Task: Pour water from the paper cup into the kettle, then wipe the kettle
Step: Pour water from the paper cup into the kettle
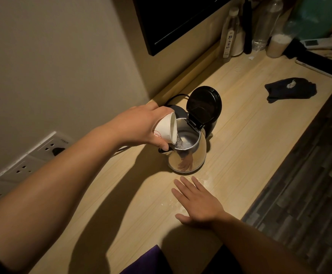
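A steel kettle stands on the wooden counter with its black lid flipped up. My left hand grips a white paper cup, tipped sideways over the kettle's mouth, and a thin stream of water falls from its rim into the kettle. My right hand lies flat on the counter just in front of the kettle, fingers spread, holding nothing. A dark cloth lies crumpled on the counter to the far right.
Water droplets dot the counter beside my right hand. Several bottles stand at the back wall under a dark screen. A phone and a remote lie at the far right. Wall sockets sit to the left.
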Tool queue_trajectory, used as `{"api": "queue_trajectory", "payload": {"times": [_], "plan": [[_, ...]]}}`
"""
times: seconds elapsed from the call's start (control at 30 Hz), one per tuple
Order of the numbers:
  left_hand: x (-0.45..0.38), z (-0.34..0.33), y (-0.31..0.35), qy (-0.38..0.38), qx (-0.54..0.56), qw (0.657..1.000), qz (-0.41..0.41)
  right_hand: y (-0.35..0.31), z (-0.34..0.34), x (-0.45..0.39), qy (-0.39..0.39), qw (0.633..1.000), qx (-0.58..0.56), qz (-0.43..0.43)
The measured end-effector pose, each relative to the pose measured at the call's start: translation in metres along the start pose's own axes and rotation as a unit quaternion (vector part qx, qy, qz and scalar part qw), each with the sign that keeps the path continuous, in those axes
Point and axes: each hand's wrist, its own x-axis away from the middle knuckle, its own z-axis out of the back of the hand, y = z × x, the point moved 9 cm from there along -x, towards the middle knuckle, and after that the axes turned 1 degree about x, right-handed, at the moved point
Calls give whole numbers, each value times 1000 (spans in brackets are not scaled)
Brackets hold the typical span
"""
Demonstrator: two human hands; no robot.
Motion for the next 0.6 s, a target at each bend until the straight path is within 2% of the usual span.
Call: {"api": "queue_trajectory", "payload": {"times": [0.6], "plan": [[-4,1,6,-12,-13,1000,-23,1,-1,0,-15,1000,11,-6]]}}
